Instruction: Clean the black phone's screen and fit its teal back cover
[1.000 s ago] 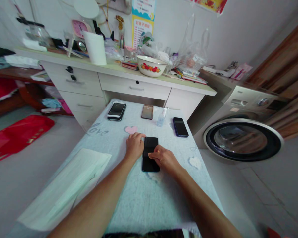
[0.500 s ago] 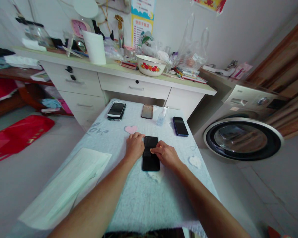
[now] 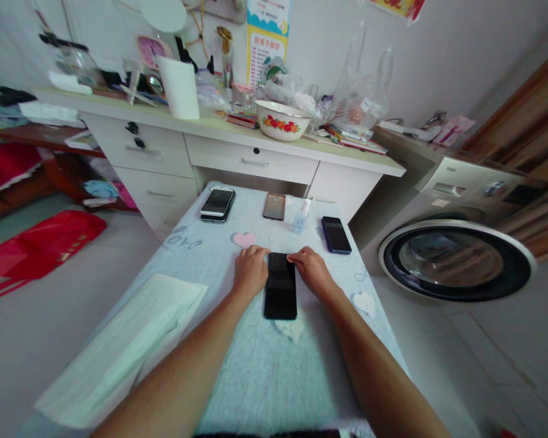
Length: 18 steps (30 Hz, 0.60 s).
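A black smartphone [image 3: 281,295] lies screen up on the cloth-covered table, its long side pointing away from me. My left hand [image 3: 251,271] is at its upper left edge, fingers curled against the side and steadying it. At the upper right corner of the screen is my right hand [image 3: 311,269], its fingers pinched together. Something small and pale shows at those fingertips, too small to name. Beyond the hands stands a clear spray bottle [image 3: 300,218]. A blue-edged phone [image 3: 337,235] lies to the right of it, and a phone case or phone [image 3: 274,206] behind.
Stacked phones [image 3: 218,204] rest at the table's far left. A folded pale cloth or paper [image 3: 128,347] covers the near left. Past the table stands a white desk [image 3: 237,149] with a floral bowl [image 3: 282,121]; a washing machine [image 3: 456,261] is on the right.
My right hand has moved from the middle of the phone's screen up to its upper right corner. The left hand stays at the left edge. The whole view has shifted slightly.
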Tool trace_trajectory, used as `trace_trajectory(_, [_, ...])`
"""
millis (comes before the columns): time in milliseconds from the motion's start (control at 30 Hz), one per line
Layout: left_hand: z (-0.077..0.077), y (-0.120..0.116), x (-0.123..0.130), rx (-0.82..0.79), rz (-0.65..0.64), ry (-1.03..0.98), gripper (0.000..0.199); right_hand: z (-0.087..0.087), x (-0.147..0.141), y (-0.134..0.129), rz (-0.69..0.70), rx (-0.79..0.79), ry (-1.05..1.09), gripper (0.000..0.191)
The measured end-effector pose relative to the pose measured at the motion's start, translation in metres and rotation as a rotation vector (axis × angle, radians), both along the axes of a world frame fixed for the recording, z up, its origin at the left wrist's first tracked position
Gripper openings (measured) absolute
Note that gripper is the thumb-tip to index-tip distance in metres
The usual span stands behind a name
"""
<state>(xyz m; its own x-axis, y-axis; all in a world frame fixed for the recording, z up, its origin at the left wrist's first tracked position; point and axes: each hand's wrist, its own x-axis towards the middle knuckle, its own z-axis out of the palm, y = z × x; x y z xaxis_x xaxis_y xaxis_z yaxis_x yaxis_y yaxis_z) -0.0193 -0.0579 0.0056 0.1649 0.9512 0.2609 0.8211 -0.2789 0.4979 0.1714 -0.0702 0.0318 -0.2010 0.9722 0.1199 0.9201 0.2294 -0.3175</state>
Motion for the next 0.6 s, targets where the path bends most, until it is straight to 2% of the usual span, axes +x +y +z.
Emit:
trace_trajectory(267, [0.000, 0.001, 0.001, -0.001, 0.015, -0.030, 0.038, 0.005, -0.013, 0.002, -0.038, 0.010, -0.111, 0.029])
trace_trajectory(600, [-0.001, 0.002, 0.001, 0.006, 0.035, -0.037, 0.037, 0.009, -0.044, 0.012, 0.036, -0.017, -0.181, 0.033])
